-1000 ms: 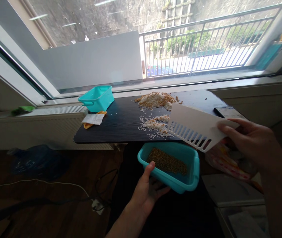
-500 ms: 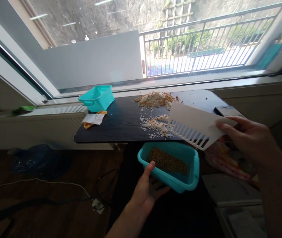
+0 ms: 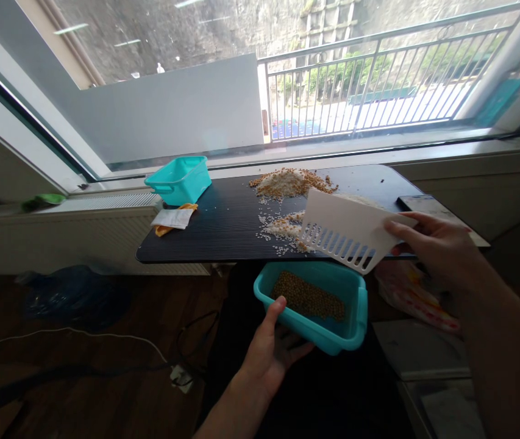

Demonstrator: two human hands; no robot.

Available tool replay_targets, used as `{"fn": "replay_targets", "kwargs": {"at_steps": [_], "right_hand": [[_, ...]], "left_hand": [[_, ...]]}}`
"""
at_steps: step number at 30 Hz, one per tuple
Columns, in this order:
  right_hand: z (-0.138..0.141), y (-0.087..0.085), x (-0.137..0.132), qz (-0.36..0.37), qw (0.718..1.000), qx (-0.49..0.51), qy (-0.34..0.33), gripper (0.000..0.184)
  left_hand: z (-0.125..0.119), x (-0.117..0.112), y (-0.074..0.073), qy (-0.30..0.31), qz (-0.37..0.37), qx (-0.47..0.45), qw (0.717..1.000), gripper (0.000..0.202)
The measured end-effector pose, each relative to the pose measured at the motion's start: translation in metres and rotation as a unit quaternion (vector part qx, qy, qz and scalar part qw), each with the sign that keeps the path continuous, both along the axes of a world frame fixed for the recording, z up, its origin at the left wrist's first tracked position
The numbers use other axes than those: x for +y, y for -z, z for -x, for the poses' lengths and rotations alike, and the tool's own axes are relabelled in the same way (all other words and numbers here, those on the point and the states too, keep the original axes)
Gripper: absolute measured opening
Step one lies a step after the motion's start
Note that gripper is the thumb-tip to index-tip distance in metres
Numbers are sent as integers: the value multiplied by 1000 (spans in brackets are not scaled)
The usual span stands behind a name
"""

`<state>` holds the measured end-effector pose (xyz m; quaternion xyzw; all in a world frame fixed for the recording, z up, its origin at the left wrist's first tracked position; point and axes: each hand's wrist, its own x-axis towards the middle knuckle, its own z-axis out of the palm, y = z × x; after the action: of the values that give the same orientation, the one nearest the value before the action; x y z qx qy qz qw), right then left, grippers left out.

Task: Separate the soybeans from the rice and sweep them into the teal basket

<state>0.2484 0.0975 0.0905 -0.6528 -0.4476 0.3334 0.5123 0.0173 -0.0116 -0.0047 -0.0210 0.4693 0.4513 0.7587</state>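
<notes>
My left hand (image 3: 272,352) grips a teal bin (image 3: 353,326) from below, holding it just under the front edge of a dark table (image 3: 223,225). Brown beans (image 3: 308,297) lie in the bin. My right hand (image 3: 433,244) holds a white slotted scraper (image 3: 349,230) over the table's front right, its toothed edge pointing down near a small patch of mixed rice and beans (image 3: 284,228). A bigger heap of rice and beans (image 3: 289,182) sits at the table's far edge.
A second teal bin (image 3: 178,178) stands at the table's back left, with a white and orange packet (image 3: 172,219) beside it. A phone-like object (image 3: 419,204) lies at the right. Cables (image 3: 104,347) and a blue bag (image 3: 72,299) are on the floor. A window with railing is behind.
My right hand has carried the scraper a little left and up toward the small rice patch. The left hand and bin have stayed put.
</notes>
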Motion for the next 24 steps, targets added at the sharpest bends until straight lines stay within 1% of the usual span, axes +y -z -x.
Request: {"fn": "replay_targets", "kwargs": {"at_steps": [5, 9, 11, 16, 19, 22, 24], "right_hand": [[-2, 2, 0, 10, 1000, 23, -13, 20], [-2, -1, -6, 22, 999, 31, -34, 26], [-1, -4, -9, 23, 999, 28, -29, 28], [-3, -6, -13, 22, 1000, 16, -8, 27], [-4, -7, -20, 41, 999, 9, 8, 31], [-4, -11, -28, 60, 998, 5, 12, 26], [-2, -14, -31, 74, 997, -15, 9, 23]], "left_hand": [[0, 0, 1, 6, 1, 3, 1000, 59], [1, 1, 2, 8, 2, 1, 1000, 58], [1, 1, 1, 8, 0, 2, 1000, 58], [1, -1, 1, 5, 0, 2, 1000, 59], [1, -1, 0, 3, -5, -2, 1000, 59], [1, 0, 0, 3, -3, 1, 1000, 59], [0, 0, 0, 5, -1, 1, 1000, 58]]}}
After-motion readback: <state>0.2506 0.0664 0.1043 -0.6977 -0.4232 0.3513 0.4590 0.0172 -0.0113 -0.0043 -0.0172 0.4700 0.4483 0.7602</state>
